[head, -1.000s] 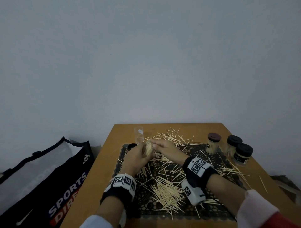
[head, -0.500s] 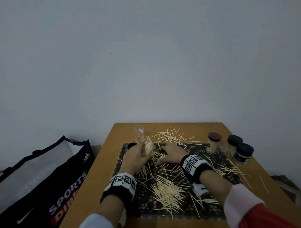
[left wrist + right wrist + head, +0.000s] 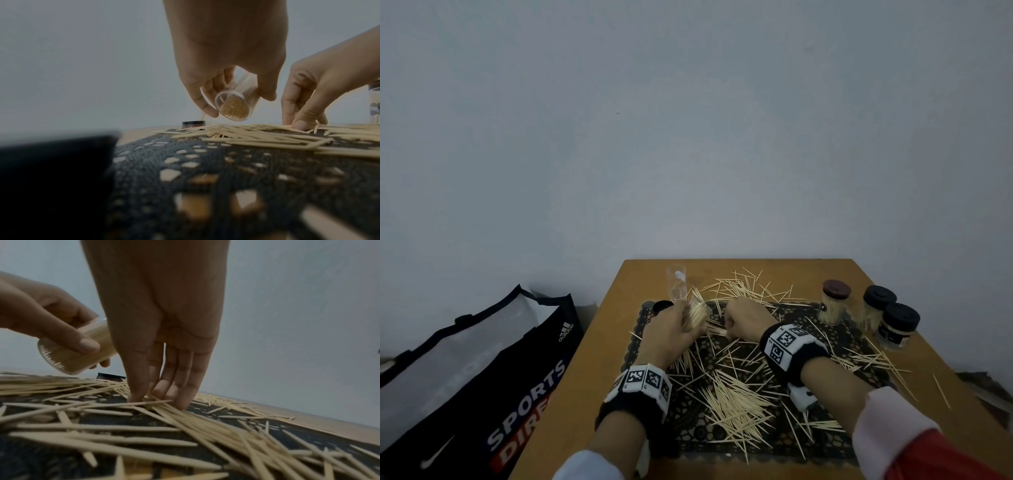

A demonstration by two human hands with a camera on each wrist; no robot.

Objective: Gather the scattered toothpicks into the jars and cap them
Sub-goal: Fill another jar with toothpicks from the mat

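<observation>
My left hand grips a clear jar packed with toothpicks and holds it tilted just above the mat; the left wrist view shows its clear base. Just right of the jar, my right hand reaches down, its fingertips and thumb pinching a few of the toothpicks on the black lace mat. Many loose toothpicks lie across the mat and the wooden table. An empty clear jar stands behind my left hand, with a black cap beside it.
Three capped jars stand at the table's right: one with a brown lid and two with black lids. A black sports bag sits on the floor to the left. A grey wall rises behind the table.
My right hand left the jar's mouth, dropped to the mat and now pinches toothpicks there. The left hand has kept the jar almost still.
</observation>
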